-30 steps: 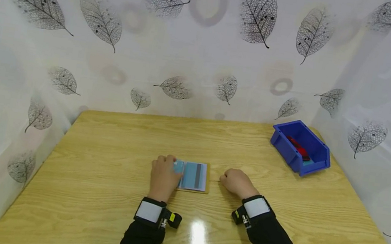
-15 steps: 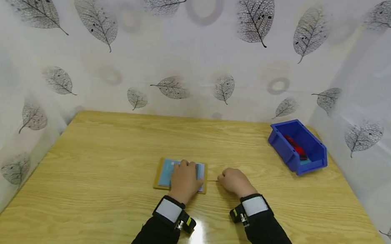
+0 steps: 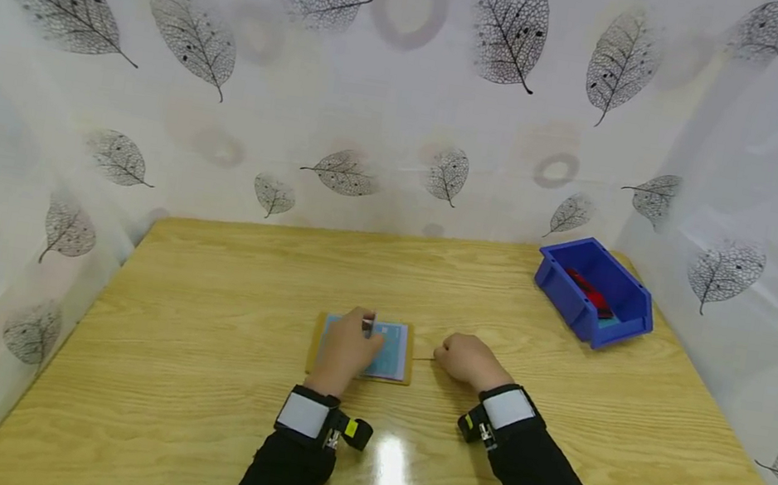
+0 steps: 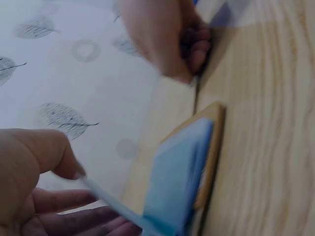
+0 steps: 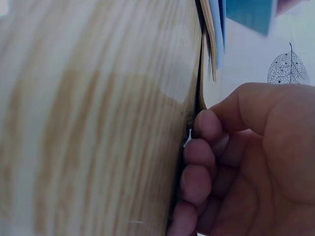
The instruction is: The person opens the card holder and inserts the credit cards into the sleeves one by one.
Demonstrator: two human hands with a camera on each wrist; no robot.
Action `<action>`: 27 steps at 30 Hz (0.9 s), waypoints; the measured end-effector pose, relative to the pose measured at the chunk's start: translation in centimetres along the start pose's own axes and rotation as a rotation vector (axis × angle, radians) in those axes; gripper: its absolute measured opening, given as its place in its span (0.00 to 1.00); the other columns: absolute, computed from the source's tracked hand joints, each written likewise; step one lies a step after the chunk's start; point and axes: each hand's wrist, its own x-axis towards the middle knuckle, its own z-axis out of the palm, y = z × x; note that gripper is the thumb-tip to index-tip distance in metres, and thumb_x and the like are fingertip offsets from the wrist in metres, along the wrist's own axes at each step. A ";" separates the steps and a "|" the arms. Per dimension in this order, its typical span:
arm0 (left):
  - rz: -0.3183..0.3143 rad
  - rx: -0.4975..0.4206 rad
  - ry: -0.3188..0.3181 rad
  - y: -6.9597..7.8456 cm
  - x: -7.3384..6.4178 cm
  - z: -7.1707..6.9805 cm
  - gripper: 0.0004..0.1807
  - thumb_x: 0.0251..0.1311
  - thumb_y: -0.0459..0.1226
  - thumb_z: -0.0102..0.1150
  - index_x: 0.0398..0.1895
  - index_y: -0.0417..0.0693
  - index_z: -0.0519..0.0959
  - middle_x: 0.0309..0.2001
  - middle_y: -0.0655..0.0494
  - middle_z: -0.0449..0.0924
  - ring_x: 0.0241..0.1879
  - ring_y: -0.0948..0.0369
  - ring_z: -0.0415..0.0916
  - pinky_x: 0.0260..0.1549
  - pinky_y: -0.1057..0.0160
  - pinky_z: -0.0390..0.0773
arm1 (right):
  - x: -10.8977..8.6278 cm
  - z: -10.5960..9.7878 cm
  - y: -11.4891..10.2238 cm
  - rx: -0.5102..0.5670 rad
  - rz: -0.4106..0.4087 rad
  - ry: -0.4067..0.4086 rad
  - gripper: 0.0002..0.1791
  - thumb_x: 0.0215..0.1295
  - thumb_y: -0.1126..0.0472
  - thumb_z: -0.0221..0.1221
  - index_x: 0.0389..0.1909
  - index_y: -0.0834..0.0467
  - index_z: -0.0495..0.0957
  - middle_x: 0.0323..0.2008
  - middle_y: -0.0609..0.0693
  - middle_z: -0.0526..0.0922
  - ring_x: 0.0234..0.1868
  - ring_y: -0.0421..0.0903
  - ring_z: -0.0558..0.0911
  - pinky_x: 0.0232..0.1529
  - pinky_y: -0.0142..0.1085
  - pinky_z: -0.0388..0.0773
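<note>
A small booklet (image 3: 388, 351) with blue pages lies open on a tan backing (image 3: 406, 367) in the head view. Over its left part, my left hand (image 3: 346, 349) pinches a raised blue page (image 4: 106, 195) between thumb and fingers. The left wrist view shows this page edge-on, blurred, slanting down toward the booklet. Just right of the booklet, my right hand (image 3: 469, 361) rests low on the table with curled fingers. Its thumb and forefinger pinch a thin brown cord (image 3: 423, 358) that runs to the backing, seen from the side as a narrow strip in the right wrist view.
A blue bin (image 3: 561, 303) stands at the back right of the wooden table (image 3: 241, 271), with a red item (image 3: 589, 291) and something teal inside. A white leaf-print curtain (image 3: 394, 109) closes off the back and sides.
My left hand moved right across the booklet, then back left with a page raised. The grey-striped page seen before gives way to a plain blue one. My right hand stays in place.
</note>
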 end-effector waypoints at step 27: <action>-0.135 -0.009 0.123 -5.9 -0.4 -2.7 0.16 0.55 0.26 0.63 0.48 0.32 0.80 0.33 0.45 0.81 0.36 0.52 0.78 0.35 0.54 0.78 | -0.1 0.2 0.0 0.015 0.014 0.006 0.19 0.71 0.60 0.49 0.16 0.56 0.68 0.18 0.50 0.69 0.21 0.46 0.67 0.27 0.36 0.64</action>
